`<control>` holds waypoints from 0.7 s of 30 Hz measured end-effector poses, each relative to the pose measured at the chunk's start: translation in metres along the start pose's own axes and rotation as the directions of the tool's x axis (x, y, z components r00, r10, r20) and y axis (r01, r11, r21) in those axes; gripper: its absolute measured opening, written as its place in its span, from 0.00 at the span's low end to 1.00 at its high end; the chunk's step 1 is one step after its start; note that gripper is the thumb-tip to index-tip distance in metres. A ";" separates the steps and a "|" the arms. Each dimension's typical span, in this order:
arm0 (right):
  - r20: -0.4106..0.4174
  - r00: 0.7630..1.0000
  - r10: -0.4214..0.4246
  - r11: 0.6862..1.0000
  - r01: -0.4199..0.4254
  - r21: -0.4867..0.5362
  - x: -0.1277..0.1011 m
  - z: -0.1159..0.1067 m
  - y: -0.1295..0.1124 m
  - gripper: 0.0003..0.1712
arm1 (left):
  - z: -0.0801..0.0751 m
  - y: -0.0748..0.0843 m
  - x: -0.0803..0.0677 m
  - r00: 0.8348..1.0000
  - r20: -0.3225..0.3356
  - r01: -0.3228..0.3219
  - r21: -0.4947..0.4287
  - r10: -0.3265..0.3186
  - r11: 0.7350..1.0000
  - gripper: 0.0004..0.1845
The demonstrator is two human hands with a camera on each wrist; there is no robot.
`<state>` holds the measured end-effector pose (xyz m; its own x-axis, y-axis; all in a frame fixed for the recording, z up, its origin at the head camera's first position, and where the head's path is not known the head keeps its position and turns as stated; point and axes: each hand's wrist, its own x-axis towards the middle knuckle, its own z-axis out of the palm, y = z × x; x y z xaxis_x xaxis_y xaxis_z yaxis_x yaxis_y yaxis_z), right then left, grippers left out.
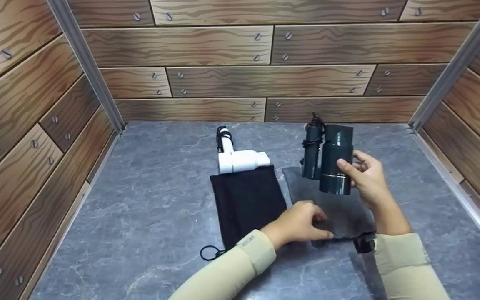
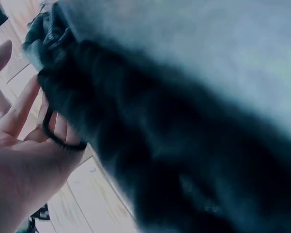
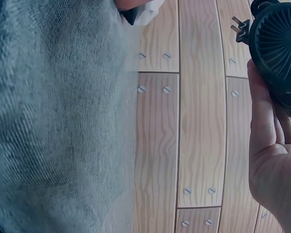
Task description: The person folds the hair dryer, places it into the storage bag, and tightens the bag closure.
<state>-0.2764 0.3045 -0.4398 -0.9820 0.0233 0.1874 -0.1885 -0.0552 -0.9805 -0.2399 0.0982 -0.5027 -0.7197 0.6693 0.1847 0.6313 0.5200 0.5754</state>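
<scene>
The right hand (image 1: pixel 367 177) grasps a dark green hair dryer (image 1: pixel 336 162) by its barrel, thumb on the near side and fingers behind. The dryer is held up in the air, right of the middle of the surface (image 1: pixel 152 208) and towards its far edge, above the far part of a grey pouch (image 1: pixel 344 218). A black cord (image 1: pixel 315 125) is wound about its handle, and the right wrist view shows a two-pin plug (image 3: pixel 242 31) beside the ribbed round end.

The left hand (image 1: pixel 300 221) is released, thumb and fingers apart, over the left side of the grey pouch (whether a fingertip touches the cloth, I cannot tell). That pouch lies flat, a black tie (image 1: pixel 364 243) at its end towards the near edge.

Just to its left lies a black pouch (image 1: pixel 246 200), with a cord loop (image 1: pixel 209 253) at its near end. A white hair dryer (image 1: pixel 240 161) rests at that pouch's far end, its handle pointing to the far edge of the surface, where a plank-patterned wall (image 1: pixel 215 46) rises.
</scene>
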 end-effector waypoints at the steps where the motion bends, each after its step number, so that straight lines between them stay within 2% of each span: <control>1: 0.006 1.000 0.003 1.000 -0.003 0.001 0.000 0.001 0.000 0.11 | 0.002 0.001 0.001 1.000 0.000 0.006 0.023 -0.006 1.000 0.23; 5: 0.019 1.000 0.006 1.000 -0.006 -0.001 0.002 0.007 0.000 0.12 | 0.007 0.003 0.005 1.000 0.000 0.006 0.125 -0.006 0.992 0.20; 9: 0.016 1.000 0.003 1.000 -0.003 -0.006 0.004 0.011 0.000 0.13 | 0.009 0.003 0.007 1.000 -0.004 0.000 0.173 0.000 0.985 0.13; 15: 0.031 0.999 0.009 1.000 -0.010 0.021 0.004 0.014 0.000 0.12 | 0.006 0.000 0.007 0.999 -0.046 0.010 0.134 -0.004 0.991 0.07; 18: 0.048 0.999 0.016 0.997 -0.020 0.074 0.002 0.013 -0.001 0.11 | 0.004 -0.001 0.007 0.997 -0.072 0.008 0.093 -0.001 0.996 0.08; 21: 0.085 0.996 0.010 0.989 -0.023 0.149 -0.002 0.011 -0.002 0.12 | 0.000 -0.001 0.009 0.992 -0.129 -0.005 0.062 0.013 0.998 0.08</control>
<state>-0.2740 0.2933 -0.4373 -0.9814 -0.0621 0.1815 -0.1656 -0.2036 -0.9649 -0.2470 0.1033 -0.5015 -0.7429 0.6018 0.2931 0.6514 0.5490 0.5237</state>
